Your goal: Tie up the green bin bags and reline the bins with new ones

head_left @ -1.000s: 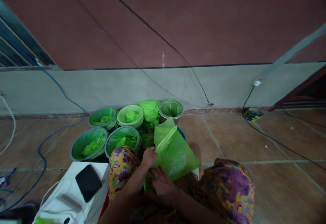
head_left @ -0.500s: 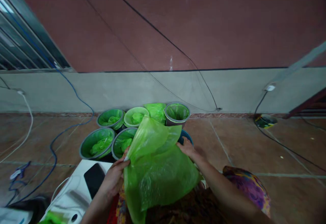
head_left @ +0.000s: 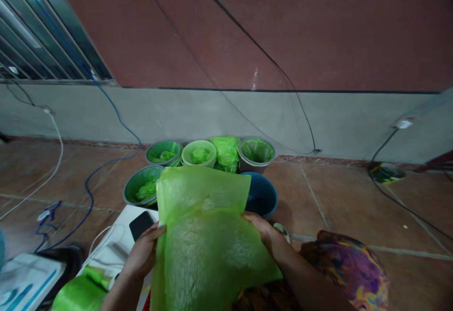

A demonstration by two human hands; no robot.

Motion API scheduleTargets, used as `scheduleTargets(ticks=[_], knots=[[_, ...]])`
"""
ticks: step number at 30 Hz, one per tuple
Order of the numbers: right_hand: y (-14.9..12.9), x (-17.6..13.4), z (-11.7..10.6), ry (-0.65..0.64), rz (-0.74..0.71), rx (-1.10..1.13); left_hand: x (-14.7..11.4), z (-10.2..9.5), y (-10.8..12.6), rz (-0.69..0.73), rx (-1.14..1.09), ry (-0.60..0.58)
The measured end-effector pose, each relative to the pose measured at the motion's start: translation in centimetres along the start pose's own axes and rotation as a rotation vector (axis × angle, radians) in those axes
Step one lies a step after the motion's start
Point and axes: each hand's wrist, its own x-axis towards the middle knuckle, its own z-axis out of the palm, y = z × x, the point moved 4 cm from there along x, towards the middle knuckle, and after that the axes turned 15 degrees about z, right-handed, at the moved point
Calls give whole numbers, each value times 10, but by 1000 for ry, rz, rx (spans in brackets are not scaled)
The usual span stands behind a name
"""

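We see both hands closed on the side edges of a green plastic bag point(head_left: 205, 249), holding it spread out flat in front of the body. The left hand point(head_left: 141, 249) grips the bag's left edge, fingers curled behind the film and thumb over the front; the right hand point(head_left: 264, 228) pinches the right edge, fingers folded round it. The bag is translucent, bright green and crinkled, its upper part standing up as a smooth flap, its lower part hanging over the lap in patterned cloth. Just beyond its top edge a blue bowl point(head_left: 264, 197) sits on the tiled floor point(head_left: 336, 197), beside a cluster of bowls lined with green bags point(head_left: 200, 155) against the wall. Left of the left hand a dark phone point(head_left: 140, 223) lies on a white box point(head_left: 113, 249).
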Motion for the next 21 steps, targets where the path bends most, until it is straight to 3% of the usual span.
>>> scheduleTargets(ticks=[3,6,9,17,21], knots=[[-12,-10,-22,-3,15,179,7,0,3,1,1,24],[-36,-28,-54,182,-144,291,13,5,10,25,-1,55],[-61,-55,-72,297,-306,278,18,18,18,94,-11,51],[-112,-120,-75,346,-551,41,26,67,45,279,-6,-8],[-126,-124,-80,373,-463,5,27,91,58,316,7,-84]])
